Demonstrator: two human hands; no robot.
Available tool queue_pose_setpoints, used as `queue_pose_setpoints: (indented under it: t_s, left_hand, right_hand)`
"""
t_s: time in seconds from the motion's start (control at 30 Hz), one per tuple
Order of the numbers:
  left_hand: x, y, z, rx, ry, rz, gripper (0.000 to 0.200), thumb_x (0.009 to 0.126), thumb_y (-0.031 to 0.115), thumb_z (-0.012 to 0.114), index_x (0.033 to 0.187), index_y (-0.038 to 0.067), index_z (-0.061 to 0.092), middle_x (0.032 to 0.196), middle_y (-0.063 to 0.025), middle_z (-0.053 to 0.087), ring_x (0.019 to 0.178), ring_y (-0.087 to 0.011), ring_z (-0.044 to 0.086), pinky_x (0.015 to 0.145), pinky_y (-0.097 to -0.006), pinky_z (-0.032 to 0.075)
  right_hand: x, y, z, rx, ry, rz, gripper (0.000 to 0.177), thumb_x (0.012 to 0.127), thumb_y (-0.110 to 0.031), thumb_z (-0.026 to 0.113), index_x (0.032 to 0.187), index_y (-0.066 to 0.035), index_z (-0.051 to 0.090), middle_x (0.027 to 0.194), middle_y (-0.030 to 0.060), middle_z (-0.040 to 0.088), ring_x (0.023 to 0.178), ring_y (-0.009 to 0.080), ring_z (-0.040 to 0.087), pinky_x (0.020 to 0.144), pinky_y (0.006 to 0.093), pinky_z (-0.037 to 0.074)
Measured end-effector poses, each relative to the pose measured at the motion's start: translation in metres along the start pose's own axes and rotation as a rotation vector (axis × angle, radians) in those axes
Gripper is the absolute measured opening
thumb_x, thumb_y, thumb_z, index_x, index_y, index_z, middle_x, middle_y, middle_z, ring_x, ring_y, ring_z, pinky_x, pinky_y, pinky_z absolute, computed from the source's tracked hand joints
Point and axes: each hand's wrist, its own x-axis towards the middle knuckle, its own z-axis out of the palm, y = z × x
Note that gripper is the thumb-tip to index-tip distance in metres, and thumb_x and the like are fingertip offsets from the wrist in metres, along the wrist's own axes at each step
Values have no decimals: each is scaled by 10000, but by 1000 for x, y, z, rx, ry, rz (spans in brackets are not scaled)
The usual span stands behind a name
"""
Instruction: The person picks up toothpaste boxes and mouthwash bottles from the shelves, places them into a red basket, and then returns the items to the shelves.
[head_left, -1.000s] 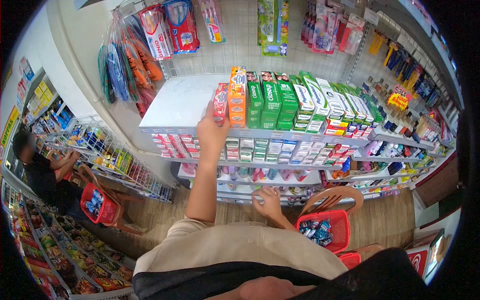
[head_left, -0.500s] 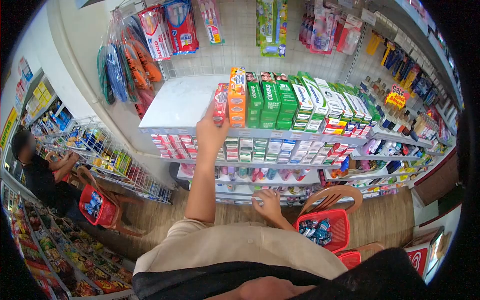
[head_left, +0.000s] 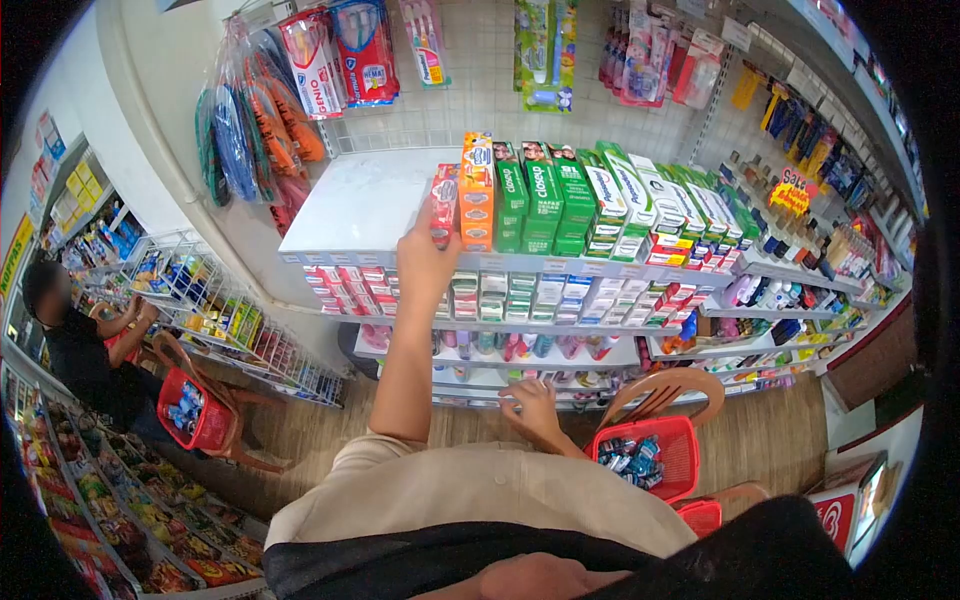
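Observation:
At the shelf's front edge, my left hand (head_left: 428, 250) has its fingers wrapped round a small stack of red toothpaste boxes (head_left: 444, 195). These stand upright against a taller stack of orange toothpaste boxes (head_left: 477, 190). To the right of the orange stack come green Closeup boxes (head_left: 541, 195), then white and green Pepsodent boxes (head_left: 606, 190). My right hand (head_left: 530, 408) hangs low in front of the lower shelves, its fingers loosely bent and apart, with nothing in it.
The white shelf top (head_left: 355, 205) extends left of the boxes. A red basket of bottles (head_left: 672, 455) rests on a brown chair (head_left: 690, 390) at my right. Toothbrush packs (head_left: 365, 50) hang above. A person (head_left: 80, 350) sits at the far left near another red basket (head_left: 212, 415).
My left hand and the red boxes have barely shifted, staying beside the orange stack. My right hand has moved very slightly. The person at the left has raised their hands a little.

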Motion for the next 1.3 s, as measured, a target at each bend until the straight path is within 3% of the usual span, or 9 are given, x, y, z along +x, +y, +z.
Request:
queue_pose_setpoints:
  t_s: [0.33,0.4,0.73,0.9,1.23,1.3]
  left_hand:
    - [1,-6,0,-30,0,39,635,767,129,734,1353,1,523,1035,-251,687,869,-399,689,750,-436,550]
    - [0,0,-3,-79,-36,-34,644,762,122,743,1357,10,525,1037,-249,685,880,-392,689,762,-423,551]
    - [-1,-2,2,7,12,19,652,763,133,750,1362,32,514,1004,-235,688,866,-403,681,746,-451,543]
    - [-1,9,-1,56,-39,-74,674,758,165,764,1355,-1,501,973,-249,685,852,-412,676,738,-472,534]
    - [-4,4,2,41,11,-29,679,752,174,778,1341,-26,506,907,-250,688,803,-413,683,704,-466,541]
    - [-3,6,0,29,1,-39,677,749,158,771,1344,-30,506,906,-253,688,801,-410,684,707,-462,542]
  right_hand:
    - [-3,0,2,-3,1,3,108,831,-238,699,894,-151,691,1001,22,681,1079,260,586,1019,593,324]
    - [-4,1,2,-15,4,0,110,834,-243,689,893,-151,692,993,25,681,1073,258,589,1015,591,328]
    - [-6,11,7,-22,-49,36,136,832,-278,693,922,-176,698,1010,15,672,1108,254,576,1041,619,307]
    - [-6,13,7,-20,-73,43,147,846,-295,676,936,-181,696,1029,17,674,1108,256,578,1034,630,310]
    - [-6,17,6,-27,-104,50,160,861,-308,654,964,-191,691,1038,23,671,1124,264,572,1028,636,314]
    - [-6,17,6,-21,-75,44,126,830,-253,684,924,-172,704,1015,17,688,1087,264,589,1022,609,313]
